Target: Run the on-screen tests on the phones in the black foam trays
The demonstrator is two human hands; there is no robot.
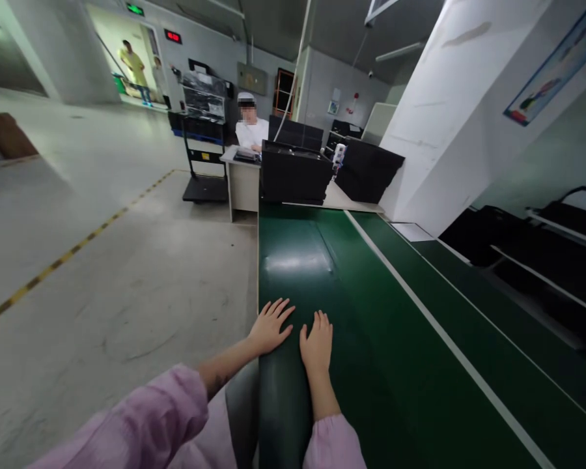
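Observation:
My left hand (272,327) rests palm down near the left edge of a long green-topped table (390,365). Its fingers are spread and it holds nothing. Just to the right, my right hand (317,341) lies on the same green surface, fingers stretched forward and thumb apart, also holding nothing. A gap separates the two hands. Beneath and ahead of them a smooth, dark green sheet or mat (293,257) covers the left strip of the table and reflects the light.
Black bins (295,172) stand at the table's far end. Behind them, a person in white (251,130) sits at a small desk (241,185). A black trolley (205,189) is on the floor to the left. A white pillar (434,117) and dark shelves (551,260) flank the right side.

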